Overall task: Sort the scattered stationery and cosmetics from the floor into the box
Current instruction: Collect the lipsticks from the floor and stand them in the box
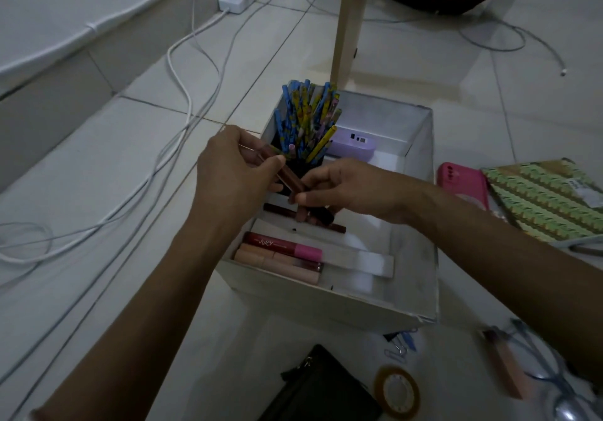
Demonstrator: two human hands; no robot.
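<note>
over the floor [130, 166], left hand [235, 172] and right hand [346, 189] pinch a tube [291, 178]; a slip could topple the pencils [310, 117].

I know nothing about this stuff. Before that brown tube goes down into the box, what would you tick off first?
1. Grip: left hand and right hand both pinch the brown tube: ok.
2. Tube is above the box, not the floor: ok.
3. Free space right of the lip glosses in the front compartment: ok.
4. Tube's cap on tight: cannot tell, the fingers cover its ends.
5. Floor finished: not ok, the tape roll and binder clips lie outside the box.
</note>
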